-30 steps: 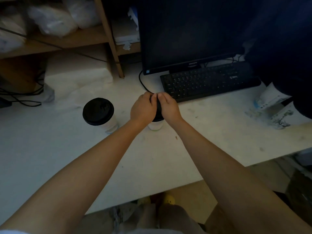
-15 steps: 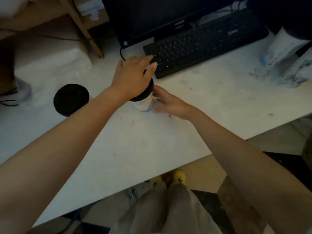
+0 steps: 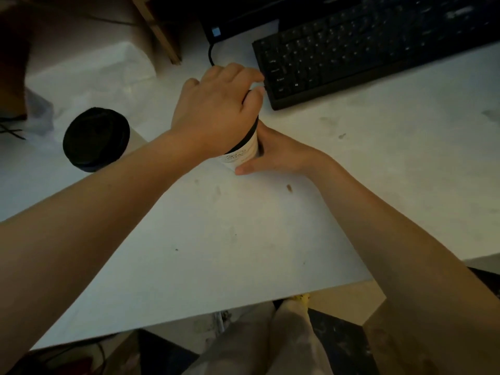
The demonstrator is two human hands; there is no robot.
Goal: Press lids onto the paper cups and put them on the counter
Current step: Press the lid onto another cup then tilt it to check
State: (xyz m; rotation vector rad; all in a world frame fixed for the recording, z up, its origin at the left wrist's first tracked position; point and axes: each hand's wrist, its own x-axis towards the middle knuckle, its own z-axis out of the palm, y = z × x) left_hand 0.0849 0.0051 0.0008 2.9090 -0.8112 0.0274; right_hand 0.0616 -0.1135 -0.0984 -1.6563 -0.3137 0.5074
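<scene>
A white paper cup (image 3: 243, 154) with a black lid stands on the white counter (image 3: 243, 239). My left hand (image 3: 216, 112) lies flat over the lid, palm down, covering most of it; only the lid's black rim (image 3: 251, 131) shows. My right hand (image 3: 273, 155) wraps around the cup's side from the right, thumb at the base. A second cup with a black lid (image 3: 96, 139) stands to the left, untouched.
A black keyboard (image 3: 365, 50) lies just beyond the cup at the back right, with a monitor base and cable (image 3: 211, 54) behind. A wooden shelf leg (image 3: 159, 31) and white wrapped bundle (image 3: 89, 66) sit at the back left. The counter's front edge runs below my arms.
Both hands gripped the lid from above a second ago. Since then the right hand dropped to the cup's side and closed around it, while the left stayed on top of the lid.
</scene>
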